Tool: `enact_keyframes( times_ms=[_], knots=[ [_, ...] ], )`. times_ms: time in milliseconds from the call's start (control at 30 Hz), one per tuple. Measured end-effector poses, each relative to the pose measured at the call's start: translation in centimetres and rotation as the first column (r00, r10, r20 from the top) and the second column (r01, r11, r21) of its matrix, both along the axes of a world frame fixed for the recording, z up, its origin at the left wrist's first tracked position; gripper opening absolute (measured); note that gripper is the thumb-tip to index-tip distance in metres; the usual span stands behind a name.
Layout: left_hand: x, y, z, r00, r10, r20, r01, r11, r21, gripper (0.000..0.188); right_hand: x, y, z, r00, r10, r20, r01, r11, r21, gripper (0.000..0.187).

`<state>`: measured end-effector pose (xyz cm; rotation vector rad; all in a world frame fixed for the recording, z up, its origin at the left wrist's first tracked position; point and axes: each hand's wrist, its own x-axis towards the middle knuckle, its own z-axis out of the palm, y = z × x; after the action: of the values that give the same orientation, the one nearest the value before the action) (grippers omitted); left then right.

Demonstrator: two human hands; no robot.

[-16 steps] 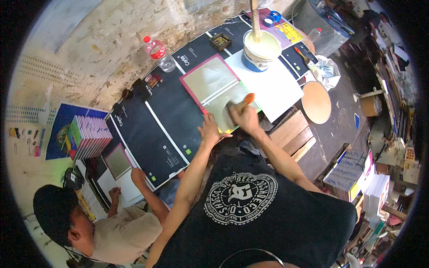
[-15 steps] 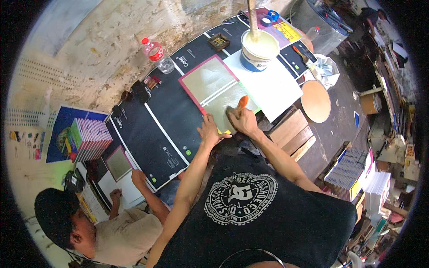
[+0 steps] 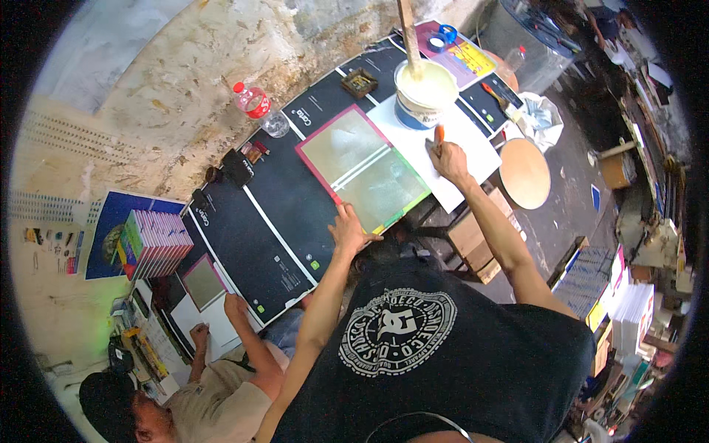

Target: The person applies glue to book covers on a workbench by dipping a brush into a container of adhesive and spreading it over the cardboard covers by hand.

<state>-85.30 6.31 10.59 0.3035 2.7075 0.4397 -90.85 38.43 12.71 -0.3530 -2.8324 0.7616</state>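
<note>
in the head view, the coated sheet (image 3: 380, 188) with pink and green edges lies flat on the black worktop (image 3: 284, 192), just ahead of the person; both its grey panels look glossy, so i judge the brushing mostly done, though any dry patch left is too small to tell, and its coloured edges lie unfolded. the left hand (image 3: 347, 229) touches its near left edge, thumb and fingers spread apart; the right hand (image 3: 450, 162), over the white paper (image 3: 476, 144), has its fingers clamped on an orange-handled brush (image 3: 439, 134). counted: one coated sheet, two panels on it, two brushes (the spare brush (image 3: 501, 101) lies beyond the paper), one bucket (image 3: 413, 116) of cream paste, one stick (image 3: 407, 33) in it, and one red-capped bottle (image 3: 275, 124) near the wall (image 3: 170, 125).
</note>
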Motion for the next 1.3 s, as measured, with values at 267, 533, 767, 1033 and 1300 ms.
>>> enact_keyframes(
  times_ms=[267, 533, 767, 1033, 1300],
  knots=[
    [-1.4, 3.1, 1.8, 0.993, 0.07, 0.092, -0.052, 0.982, -0.181, 0.12, -8.3, -2.2, -2.8, 0.815, 0.577, -0.063, -0.58, 0.809, -0.098, 0.026],
    [-2.0, 3.7, -0.2, 0.981, 0.132, 0.141, -0.102, 0.975, -0.197, 0.114, -17.1, -5.2, -2.0, 0.508, 0.819, -0.267, -0.861, 0.491, -0.133, 0.023],
    [-1.6, 2.8, 0.5, 0.969, 0.18, 0.17, -0.152, 0.974, -0.165, 0.105, -27.8, -9.5, 3.9, 0.592, 0.803, -0.063, -0.781, 0.591, 0.201, 0.018],
    [-1.5, 3.2, 0.1, 0.984, 0.175, 0.038, -0.167, 0.974, -0.152, 0.088, -33.8, -15.6, -4.3, 0.246, 0.967, 0.069, -0.967, 0.24, 0.085, 0.022],
    [-0.3, 2.0, -0.5, 0.967, 0.249, 0.057, -0.247, 0.968, -0.04, 0.067, -29.9, -20.8, 0.5, -0.263, 0.954, 0.146, -0.963, -0.25, -0.098, 0.015]
  ],
)
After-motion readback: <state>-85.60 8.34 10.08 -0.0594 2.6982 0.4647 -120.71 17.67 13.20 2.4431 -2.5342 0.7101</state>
